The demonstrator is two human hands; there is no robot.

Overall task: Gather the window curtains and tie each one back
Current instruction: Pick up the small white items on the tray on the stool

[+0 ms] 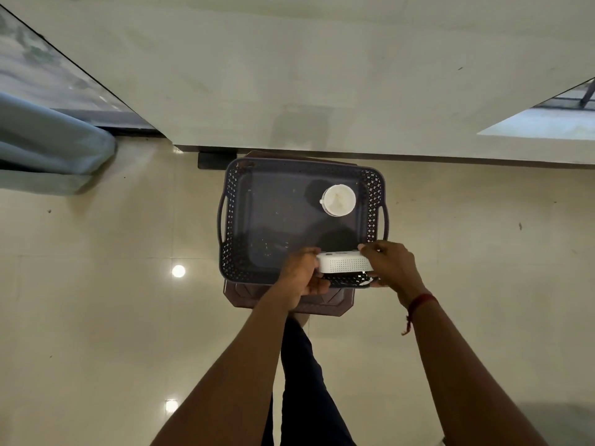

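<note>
Your hands: left hand (302, 278) and right hand (391, 265) grip the white box (344, 263), perhaps a speaker.
Basket (230, 220): beneath it, cup (339, 200) inside.
Curtain (48, 133): far left.

- Curtain (48, 136), left of frame: cut off by the left edge; only a folded grey-blue length shows.
- Windows, upper left (38, 66) and right (547, 117): both cropped, the view outside blurred.
- Brown stool (322, 304), centre: mostly hidden under the dark basket (230, 220).
- White perforated box (344, 262): both ends covered by the left hand (301, 278) and right hand (391, 265); markings too small to read.
- Round white container (338, 200): contents cannot be told.
- Forearms and dark trouser leg (306, 397): cut off by the bottom edge.
</note>
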